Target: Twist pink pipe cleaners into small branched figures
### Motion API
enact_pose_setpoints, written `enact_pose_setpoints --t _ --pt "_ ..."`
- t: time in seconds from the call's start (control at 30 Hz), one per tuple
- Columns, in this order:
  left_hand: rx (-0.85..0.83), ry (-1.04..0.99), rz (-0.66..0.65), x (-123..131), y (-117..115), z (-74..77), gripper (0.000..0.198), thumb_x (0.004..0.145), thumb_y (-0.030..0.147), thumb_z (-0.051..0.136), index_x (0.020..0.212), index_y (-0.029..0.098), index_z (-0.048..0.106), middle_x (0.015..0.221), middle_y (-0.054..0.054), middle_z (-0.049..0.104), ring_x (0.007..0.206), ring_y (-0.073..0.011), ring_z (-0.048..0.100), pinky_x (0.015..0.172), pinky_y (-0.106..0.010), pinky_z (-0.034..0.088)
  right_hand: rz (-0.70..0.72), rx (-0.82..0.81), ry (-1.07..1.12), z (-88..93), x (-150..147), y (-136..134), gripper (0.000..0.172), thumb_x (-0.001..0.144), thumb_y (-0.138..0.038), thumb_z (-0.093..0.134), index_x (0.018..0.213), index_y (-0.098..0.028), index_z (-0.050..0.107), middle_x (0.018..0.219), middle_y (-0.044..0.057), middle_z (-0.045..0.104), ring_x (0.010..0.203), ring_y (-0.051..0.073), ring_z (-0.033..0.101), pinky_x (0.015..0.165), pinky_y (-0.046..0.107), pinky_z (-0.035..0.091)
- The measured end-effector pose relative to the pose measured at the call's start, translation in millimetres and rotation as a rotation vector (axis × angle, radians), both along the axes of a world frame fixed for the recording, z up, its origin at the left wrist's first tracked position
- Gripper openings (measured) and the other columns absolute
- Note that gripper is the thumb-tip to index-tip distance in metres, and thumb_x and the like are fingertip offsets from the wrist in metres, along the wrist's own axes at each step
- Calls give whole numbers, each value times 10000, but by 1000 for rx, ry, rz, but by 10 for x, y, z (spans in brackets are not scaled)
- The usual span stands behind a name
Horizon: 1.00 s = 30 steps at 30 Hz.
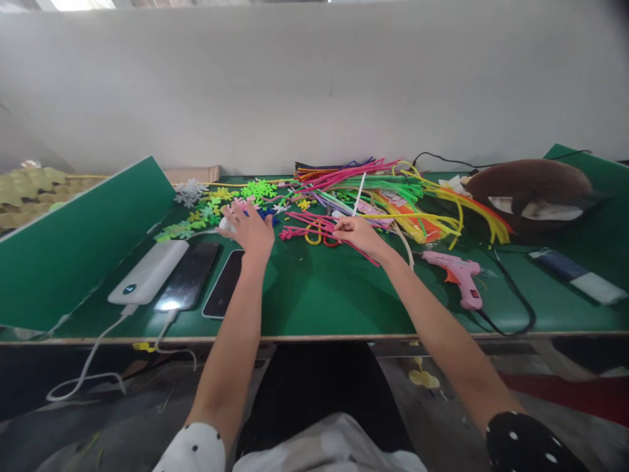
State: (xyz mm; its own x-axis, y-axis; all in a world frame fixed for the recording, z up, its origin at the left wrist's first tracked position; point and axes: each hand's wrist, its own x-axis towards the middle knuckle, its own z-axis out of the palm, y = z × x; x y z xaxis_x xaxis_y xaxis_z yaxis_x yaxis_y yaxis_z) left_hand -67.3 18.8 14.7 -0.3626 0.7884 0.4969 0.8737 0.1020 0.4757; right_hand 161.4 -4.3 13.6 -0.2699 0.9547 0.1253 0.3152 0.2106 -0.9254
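Observation:
My left hand [251, 233] reaches over a pile of snowflake-shaped pieces, its fingers spread and palm down. Under and around it lie a pink piece [251, 208], a blue piece [268, 214] and a bright green piece [260, 190]. Something white [227, 225] shows at its thumb side, partly hidden. My right hand [358, 235] has its fingers pinched around thin pink pipe cleaners [310, 231], whose branched ends point left. A white stem [360, 193] sticks up just behind that hand. Beneath the pink stems are a yellow loop [313, 233] and a red loop [330, 241].
Bundles of coloured pipe cleaners [339, 177] lie along the back. A pink glue gun [459, 275] with a black cord rests at the right, near a brown rounded object [531, 187]. At the left are a white power bank [147, 272] and two phones [189, 275]. Green partitions [88, 242] border the table.

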Motion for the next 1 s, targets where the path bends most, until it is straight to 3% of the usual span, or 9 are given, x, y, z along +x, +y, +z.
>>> enact_pose_setpoints --t 0.13,0.27,0.37,0.5,0.57,0.63,0.77,0.87,1.0 --pt "-233 -88 166 -317 87 -31 640 767 382 573 1325 134 381 1464 -254 196 1363 -435 60 935 -741 169 39 1 -47 4 -16 -20 111 719 -253 577 685 -149 562 603 5 576 575 113 522 605 274 374" --pt "-408 -183 250 -392 126 -68 722 771 424 555 1394 204 264 1484 -215 168 1372 -416 54 948 -743 141 62 9 -74 8 -19 -27 103 734 -233 567 680 -147 553 606 6 580 575 108 526 624 284 387" --pt "-385 -184 259 -364 107 -48 717 764 392 572 1383 188 271 1464 -228 203 1367 -408 97 955 -736 146 56 14 -75 12 -19 -27 97 737 -225 565 679 -148 555 598 7 580 570 107 526 618 282 389" --pt "-124 -119 199 -224 38 105 585 757 245 574 1299 130 388 1426 -234 271 1351 -387 173 1011 -665 184 40 13 -26 3 -31 -14 112 721 -253 589 677 -152 564 604 5 580 570 109 524 601 276 393" --pt "26 -155 49 -76 11 208 459 756 186 551 1210 150 490 1348 -190 405 1295 -332 317 1035 -548 275 29 8 34 -14 -42 0 138 706 -283 610 673 -156 568 614 2 580 583 112 526 604 276 398" --pt "71 -248 -247 125 -5 279 310 765 148 515 1066 163 589 1148 -133 577 1132 -257 499 986 -421 376 23 12 109 -33 -52 14 160 691 -309 628 677 -159 575 612 -8 571 581 108 516 598 268 395" --pt "-95 -541 -756 559 -32 225 183 764 245 555 878 143 656 853 -76 668 806 -176 614 791 -318 469 -20 34 250 -44 -59 29 181 664 -327 652 680 -154 600 551 -35 519 501 78 440 527 241 350" --pt "-216 -784 -932 769 -68 66 227 738 338 587 791 131 663 742 -54 659 656 -146 597 654 -283 474 -62 -20 362 -36 -57 34 170 622 -297 675 682 -146 624 570 -22 557 504 83 465 532 246 371" --pt "-156 -1023 -939 868 -125 -117 255 615 280 705 816 129 659 714 -17 635 620 -115 577 625 -250 466 -76 -59 426 -49 -68 48 184 586 -233 672 743 -137 674 685 23 654 608 129 573 651 292 456"
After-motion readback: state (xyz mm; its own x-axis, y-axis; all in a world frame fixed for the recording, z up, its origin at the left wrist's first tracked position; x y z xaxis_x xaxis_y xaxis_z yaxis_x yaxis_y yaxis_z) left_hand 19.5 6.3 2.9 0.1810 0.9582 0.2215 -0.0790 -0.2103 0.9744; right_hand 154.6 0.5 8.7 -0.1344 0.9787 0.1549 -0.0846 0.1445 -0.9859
